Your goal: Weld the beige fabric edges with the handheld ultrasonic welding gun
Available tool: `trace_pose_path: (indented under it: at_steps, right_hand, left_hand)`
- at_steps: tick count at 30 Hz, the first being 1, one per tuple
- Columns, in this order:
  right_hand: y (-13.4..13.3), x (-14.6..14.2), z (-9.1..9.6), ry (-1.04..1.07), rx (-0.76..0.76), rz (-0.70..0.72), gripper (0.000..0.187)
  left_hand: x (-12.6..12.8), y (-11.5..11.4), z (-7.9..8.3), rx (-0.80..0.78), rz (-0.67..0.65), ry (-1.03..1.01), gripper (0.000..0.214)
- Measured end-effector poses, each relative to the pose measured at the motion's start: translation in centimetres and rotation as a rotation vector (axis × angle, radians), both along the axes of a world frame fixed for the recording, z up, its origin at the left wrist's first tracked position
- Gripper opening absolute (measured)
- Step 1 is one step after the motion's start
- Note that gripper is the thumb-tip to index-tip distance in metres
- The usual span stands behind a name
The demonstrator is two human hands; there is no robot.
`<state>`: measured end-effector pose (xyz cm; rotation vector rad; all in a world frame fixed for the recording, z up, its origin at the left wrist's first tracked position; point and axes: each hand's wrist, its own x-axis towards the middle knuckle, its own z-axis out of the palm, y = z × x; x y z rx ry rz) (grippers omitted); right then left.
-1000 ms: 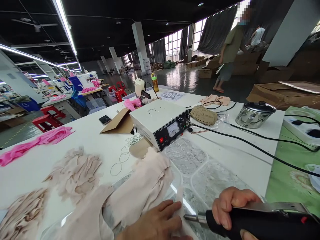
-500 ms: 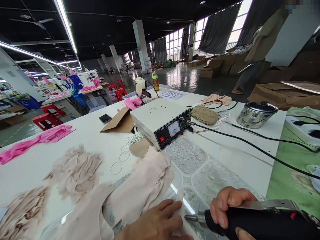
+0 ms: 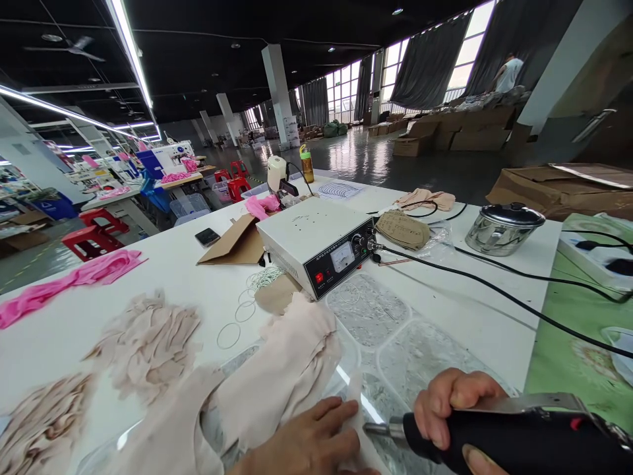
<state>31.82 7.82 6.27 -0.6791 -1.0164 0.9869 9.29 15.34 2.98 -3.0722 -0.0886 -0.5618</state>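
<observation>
My right hand [image 3: 452, 406] is closed round the black handle of a handheld tool [image 3: 514, 439] whose metal tip [image 3: 378, 429] points left toward my other hand. My left hand [image 3: 306, 442] lies with fingers stretched flat on the edge of a beige fabric piece [image 3: 281, 369] at the bottom of the view. A black cable [image 3: 494, 290] runs across the white table [image 3: 188, 277] to a white control box [image 3: 319, 243] with a dial and a red switch.
Beige fabric piles [image 3: 146, 343] and pink fabric [image 3: 74, 277] lie at left. Thin wire rings [image 3: 228, 335], cardboard [image 3: 235, 243], a phone [image 3: 207, 236], a steel lidded pot [image 3: 502, 227] and clear plastic trays [image 3: 390, 330] share the table. A person [image 3: 507, 71] stands far back by stacked boxes.
The person walking at the back right has gone out of view to the right. My hands and the tool have barely shifted.
</observation>
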Motion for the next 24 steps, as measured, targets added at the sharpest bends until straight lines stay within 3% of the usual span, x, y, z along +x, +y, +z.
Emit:
trace_pose_path:
  at_steps: [12, 19, 24]
  right_hand:
    - [0.5, -0.3, 0.2, 0.018, -0.037, -0.016, 0.009]
    - [0.6, -0.1, 0.4, -0.018, -0.024, -0.042, 0.011]
    - [-0.5, 1.1, 0.6, 0.084, -0.066, -0.165, 0.015]
  left_hand:
    - [-0.5, -0.2, -0.4, -0.026, 0.005, 0.099, 0.025]
    - [-0.2, -0.5, 1.4, -0.086, 0.029, 0.114, 0.02]
    - [-0.5, -1.3, 2.5, -0.097, 0.071, 0.169, 0.023]
